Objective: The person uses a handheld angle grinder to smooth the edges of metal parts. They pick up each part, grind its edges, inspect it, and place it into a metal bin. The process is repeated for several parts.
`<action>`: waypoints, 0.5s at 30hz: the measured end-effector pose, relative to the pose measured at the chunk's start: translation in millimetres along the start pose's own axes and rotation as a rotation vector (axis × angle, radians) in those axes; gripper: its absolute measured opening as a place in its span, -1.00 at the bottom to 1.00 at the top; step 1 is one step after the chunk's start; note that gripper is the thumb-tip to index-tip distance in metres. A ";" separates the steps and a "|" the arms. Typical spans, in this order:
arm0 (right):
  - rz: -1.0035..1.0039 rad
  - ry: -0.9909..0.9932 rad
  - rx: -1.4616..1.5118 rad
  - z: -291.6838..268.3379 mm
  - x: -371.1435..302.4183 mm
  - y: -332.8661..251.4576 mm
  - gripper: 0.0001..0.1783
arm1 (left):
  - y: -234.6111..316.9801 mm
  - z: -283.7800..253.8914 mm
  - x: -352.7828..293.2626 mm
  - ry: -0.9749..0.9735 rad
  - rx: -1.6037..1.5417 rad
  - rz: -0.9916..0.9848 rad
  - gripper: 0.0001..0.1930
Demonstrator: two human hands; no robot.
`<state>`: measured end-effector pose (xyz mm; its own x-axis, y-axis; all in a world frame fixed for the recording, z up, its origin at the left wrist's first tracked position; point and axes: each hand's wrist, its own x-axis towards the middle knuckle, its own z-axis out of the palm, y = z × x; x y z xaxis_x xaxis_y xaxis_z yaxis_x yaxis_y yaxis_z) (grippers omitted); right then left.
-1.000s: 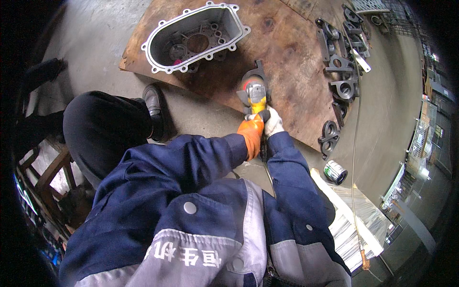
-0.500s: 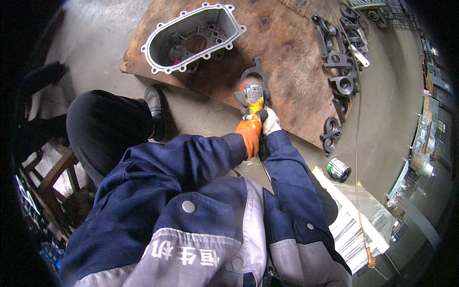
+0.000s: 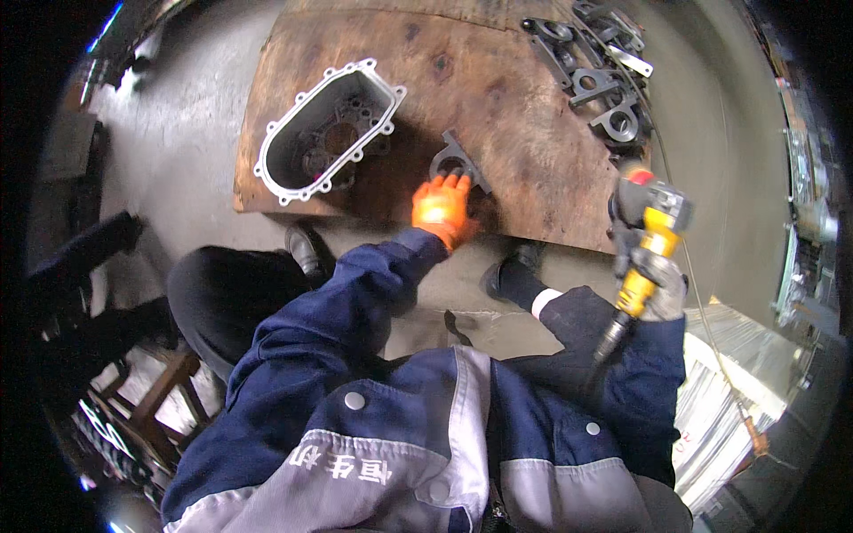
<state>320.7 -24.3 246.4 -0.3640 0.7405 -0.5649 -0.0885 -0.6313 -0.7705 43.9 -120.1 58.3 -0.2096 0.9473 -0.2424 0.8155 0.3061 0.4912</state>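
Observation:
My left hand [image 3: 442, 210], in an orange glove, reaches over the table's near edge. Its fingers are stretched forward and touch the near side of a dark grey metal bracket [image 3: 447, 160] with a round opening; its thumb is blurred. Out to the right, my right hand [image 3: 665, 286], in a pale grey glove, is wrapped around a yellow and grey angle grinder [image 3: 659, 233]. The grinder's head points away from me past the table's right corner, with its disc end blurred by motion. Its rear end and cord hang back toward my right sleeve.
On the wooden table [image 3: 506, 115] stands a large open metal housing [image 3: 283, 178] with a bolted rim. Several similar brackets [image 3: 617, 124] lie along the right edge, beside a thin cable [image 3: 680, 222]. A pale wrapped stack [image 3: 720, 417] stands at the lower right.
My left hand has let go of the grinder and moved onto the bracket. My right hand has swung the grinder off the bracket to the right. The view has shifted.

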 end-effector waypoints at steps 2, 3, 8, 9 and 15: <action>-0.129 0.066 0.105 0.6 -25.9 -13.1 -0.35 | -25.8 12.0 18.5 0.040 0.306 0.177 -0.36; -0.209 0.082 0.213 0.2 -34.0 -13.6 -0.34 | -35.5 22.2 26.9 0.005 0.481 0.184 -0.54; -0.102 0.114 0.353 -16.5 -31.7 -11.1 -0.34 | -54.2 48.3 41.9 0.102 0.603 0.370 -0.70; -0.024 0.146 0.331 -21.2 -28.7 -11.6 -0.33 | -50.7 44.8 42.9 0.044 0.648 0.411 -0.68; 0.135 0.039 0.663 -34.5 -27.8 -11.5 -0.46 | -30.7 -18.9 75.5 -0.068 0.385 0.277 -0.73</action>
<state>363.8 -29.7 260.8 -0.3791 0.6449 -0.6636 -0.5989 -0.7177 -0.3553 -7.2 -56.2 40.6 0.0691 0.9760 -0.2064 0.9789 -0.0264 0.2027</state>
